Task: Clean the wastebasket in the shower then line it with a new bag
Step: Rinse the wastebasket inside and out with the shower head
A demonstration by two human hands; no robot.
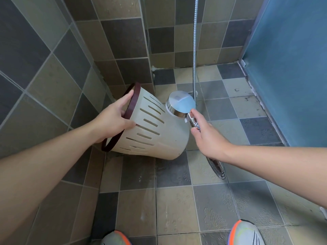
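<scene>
A cream plastic wastebasket (155,131) with slotted sides and a dark red rim is tipped on its side above the tiled floor, its opening turned left toward the wall. My left hand (113,119) grips its rim, thumb outside on the wall and fingers over the edge. My right hand (207,133) holds the chrome handle of a shower head (180,105), whose round back faces me just above the basket's base. No water is visible.
The metal shower hose (195,50) hangs down the tiled back wall and loops on the floor (216,170). A blue wall (292,68) stands at the right, tiled wall close on the left. My two shoes (246,234) are at the bottom edge.
</scene>
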